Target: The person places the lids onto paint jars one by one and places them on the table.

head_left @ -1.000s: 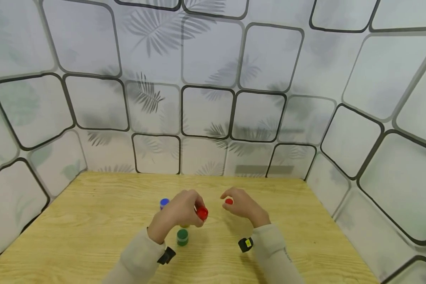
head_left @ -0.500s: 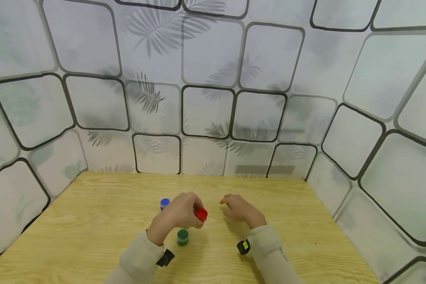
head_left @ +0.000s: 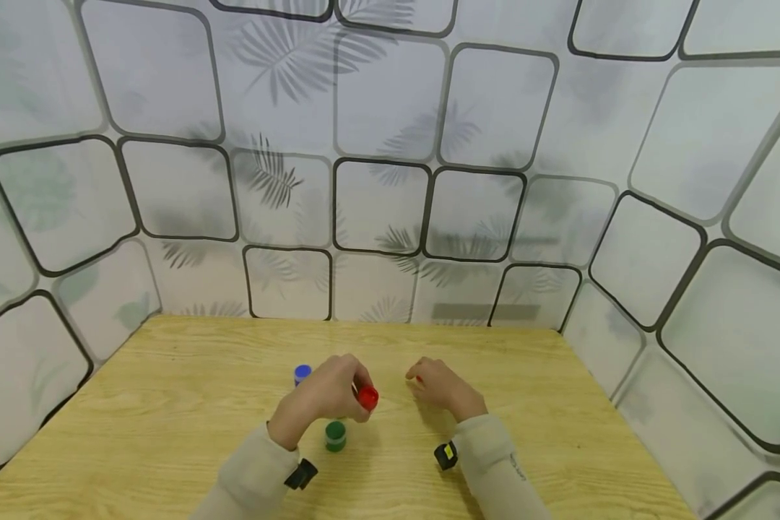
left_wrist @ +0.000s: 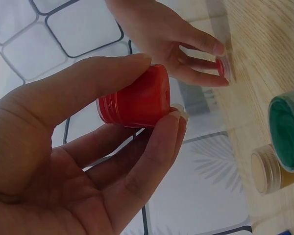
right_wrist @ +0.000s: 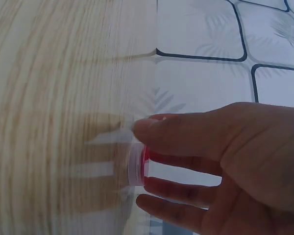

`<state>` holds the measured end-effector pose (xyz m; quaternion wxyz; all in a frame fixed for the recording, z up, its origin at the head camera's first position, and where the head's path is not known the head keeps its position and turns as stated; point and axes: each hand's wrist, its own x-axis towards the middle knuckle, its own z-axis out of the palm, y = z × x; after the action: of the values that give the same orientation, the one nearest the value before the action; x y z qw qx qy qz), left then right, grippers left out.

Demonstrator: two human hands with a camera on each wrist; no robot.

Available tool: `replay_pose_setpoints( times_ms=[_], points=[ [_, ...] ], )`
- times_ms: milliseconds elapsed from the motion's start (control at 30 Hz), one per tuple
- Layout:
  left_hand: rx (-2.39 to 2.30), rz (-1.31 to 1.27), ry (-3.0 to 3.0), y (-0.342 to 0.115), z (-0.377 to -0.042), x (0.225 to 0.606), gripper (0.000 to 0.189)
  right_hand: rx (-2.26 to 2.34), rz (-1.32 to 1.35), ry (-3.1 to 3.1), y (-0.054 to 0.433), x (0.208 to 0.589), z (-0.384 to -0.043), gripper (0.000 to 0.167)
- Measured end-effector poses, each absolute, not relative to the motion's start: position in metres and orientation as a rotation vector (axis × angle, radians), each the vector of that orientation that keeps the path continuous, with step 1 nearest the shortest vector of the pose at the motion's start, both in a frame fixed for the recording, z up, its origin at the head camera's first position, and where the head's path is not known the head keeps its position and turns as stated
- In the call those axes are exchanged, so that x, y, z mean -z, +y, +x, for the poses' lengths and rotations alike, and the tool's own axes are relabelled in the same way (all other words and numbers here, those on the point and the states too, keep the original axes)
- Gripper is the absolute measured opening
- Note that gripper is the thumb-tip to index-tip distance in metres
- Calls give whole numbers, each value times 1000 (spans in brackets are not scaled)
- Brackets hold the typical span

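Observation:
Tilted in the fingers of my left hand [head_left: 328, 390] is a small red paint jar [left_wrist: 142, 98], held off the table between thumb and fingertips. Its ridged neck shows toward the palm in the left wrist view. Over to the right, my right hand [head_left: 438, 386] is down low, thumb and fingertips round a small red lid [right_wrist: 138, 164] with a pale, clear rim, right at the wooden surface. From the head view, only a sliver of that lid shows past the fingers.
A green paint jar [head_left: 335, 436] stands on the wooden table [head_left: 169, 419] near the left wrist. Behind the left hand is a blue-topped jar [head_left: 302, 373]. A tan jar [left_wrist: 267, 171] lies beyond the green one in the left wrist view. Patterned cloth walls [head_left: 377, 209] surround the table.
My right hand has lowered toward the table with the red lid, its fingers now covering most of it. The left hand has barely shifted, still holding the red paint jar.

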<state>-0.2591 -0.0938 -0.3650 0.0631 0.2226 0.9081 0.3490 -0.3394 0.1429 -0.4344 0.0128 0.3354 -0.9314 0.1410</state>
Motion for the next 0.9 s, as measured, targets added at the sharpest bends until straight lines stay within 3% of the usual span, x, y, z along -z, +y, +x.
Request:
replay_pose_setpoints(
  times_ms=[500,900],
  points=[
    [-1037,681,2707,-97,-259,368,25,-418,968,-2929,146,431,-340,15],
    [-970,597,2699,-104,-263,372,24,-842,1178,-2935,138,380,-316,13]
  ],
)
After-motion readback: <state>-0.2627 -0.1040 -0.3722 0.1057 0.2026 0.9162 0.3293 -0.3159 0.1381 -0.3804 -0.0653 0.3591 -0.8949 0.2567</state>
